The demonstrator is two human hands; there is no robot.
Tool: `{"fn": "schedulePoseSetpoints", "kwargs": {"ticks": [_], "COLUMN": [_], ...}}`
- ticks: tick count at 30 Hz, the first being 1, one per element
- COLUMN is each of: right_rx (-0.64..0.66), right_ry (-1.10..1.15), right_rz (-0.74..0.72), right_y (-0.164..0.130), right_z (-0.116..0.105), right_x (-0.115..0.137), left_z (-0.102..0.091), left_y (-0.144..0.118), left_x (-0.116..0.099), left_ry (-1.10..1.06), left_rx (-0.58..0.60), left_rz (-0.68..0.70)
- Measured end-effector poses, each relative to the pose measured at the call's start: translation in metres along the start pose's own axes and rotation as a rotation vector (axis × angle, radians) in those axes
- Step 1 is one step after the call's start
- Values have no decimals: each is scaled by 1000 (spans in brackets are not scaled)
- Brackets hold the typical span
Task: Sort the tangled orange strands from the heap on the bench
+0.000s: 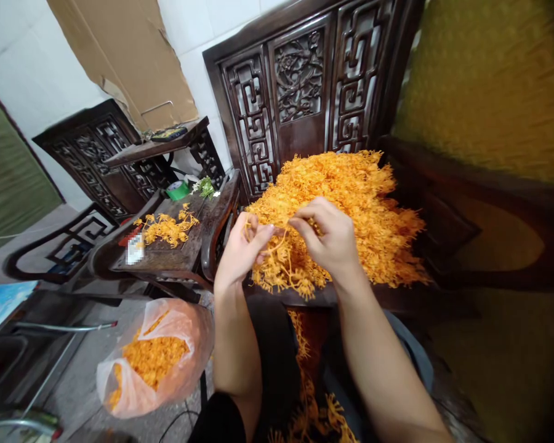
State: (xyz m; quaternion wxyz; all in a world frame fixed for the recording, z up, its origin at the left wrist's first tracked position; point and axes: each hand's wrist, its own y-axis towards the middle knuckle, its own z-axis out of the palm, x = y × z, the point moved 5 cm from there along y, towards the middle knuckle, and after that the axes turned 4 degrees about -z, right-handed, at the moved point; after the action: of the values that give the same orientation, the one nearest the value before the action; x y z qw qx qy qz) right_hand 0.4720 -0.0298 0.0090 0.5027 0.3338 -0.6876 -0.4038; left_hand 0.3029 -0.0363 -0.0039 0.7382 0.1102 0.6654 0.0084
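A large heap of orange, frilly tassel-like strands [337,178] fills the seat of a carved dark wooden chair. In front of the heap, my left hand [244,249] is closed with thumb and fingers pinching an orange strand [279,241]. My right hand [325,234] is close by on the right, its thumb and index finger pinched together near the same strand. Whatever lies between those fingertips is too small to make out. More orange strands hang below my hands, and some lie lower down between my legs.
At left, a plastic bag [198,326] of orange pieces stands on the floor. A small wooden table [184,255] bears a loose orange bunch [168,229], green tape [178,190] and a green-and-white sprig [205,187]. The carved chair back [300,132] rises behind the heap.
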Motion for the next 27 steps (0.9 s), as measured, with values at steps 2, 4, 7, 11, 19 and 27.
{"fn": "schedulePoseSetpoints", "kwargs": {"ticks": [2,4,7,11,19,27], "right_rx": [69,73,-75,-158,-777,-449], "right_ry": [107,260,435,386,639,601], "right_rz": [-10,90,318,447,581,740], "right_y": [-1,-3,-10,-14,-11,-12], "right_z": [6,9,6,7,-16,4], "right_x": [3,-3,-22,-29,-49,-50], "left_z": [6,7,2,-2,-18,-21], "left_y": [3,6,7,7,-1,5], "left_x": [0,0,-2,-2,-1,7], "left_ry": [-17,4,60,105,50,-181], "left_rx": [-27,-85,-182,-225,-280,-242], "left_rz": [44,106,164,155,-2,-59]}}
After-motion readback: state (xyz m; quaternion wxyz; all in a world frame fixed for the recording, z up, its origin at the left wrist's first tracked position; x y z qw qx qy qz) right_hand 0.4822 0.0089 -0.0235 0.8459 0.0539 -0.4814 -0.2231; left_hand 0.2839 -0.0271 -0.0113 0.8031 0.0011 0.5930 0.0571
